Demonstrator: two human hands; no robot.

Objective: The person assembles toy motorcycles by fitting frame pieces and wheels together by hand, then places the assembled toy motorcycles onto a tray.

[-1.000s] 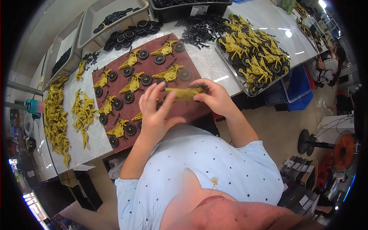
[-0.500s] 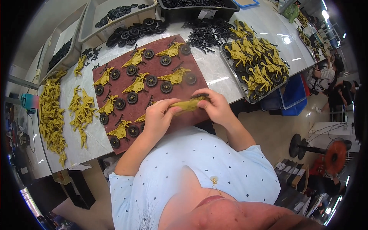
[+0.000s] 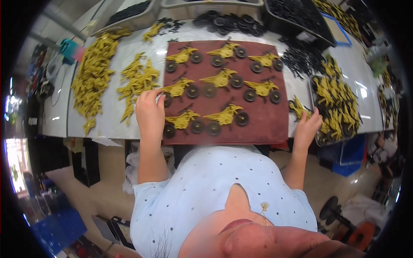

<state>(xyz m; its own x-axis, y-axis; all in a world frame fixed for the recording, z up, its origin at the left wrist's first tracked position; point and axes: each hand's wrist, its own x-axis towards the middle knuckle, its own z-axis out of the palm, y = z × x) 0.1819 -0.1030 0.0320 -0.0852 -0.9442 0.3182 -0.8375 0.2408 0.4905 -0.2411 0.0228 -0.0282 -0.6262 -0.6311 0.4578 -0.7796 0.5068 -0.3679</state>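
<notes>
My right hand (image 3: 308, 127) is at the right, beyond the maroon mat. Its fingers are closed on a yellow toy motorcycle (image 3: 298, 108) with black parts, beside the metal tray (image 3: 320, 139). At the mat's left edge, my left hand (image 3: 149, 111) has its thumb and forefinger pinched at the tail of another toy motorcycle (image 3: 177, 89), which lies on the mat. More yellow toy motorcycles with black wheels, such as this toy motorcycle (image 3: 219, 78), lie in rows on the maroon mat (image 3: 262, 124).
Yellow plastic bodies (image 3: 92, 81) are heaped at the left, with a smaller pile (image 3: 140, 81) nearer the mat. Black wheels (image 3: 228, 23) and small black parts (image 3: 301, 58) lie along the back. Behind stand a grey bin (image 3: 129, 21) and a black bin (image 3: 318, 36).
My hands have parted; both were on one toy motorcycle before me. The right has moved out to the tray with a motorcycle, the left to the mat's left edge. The view has turned.
</notes>
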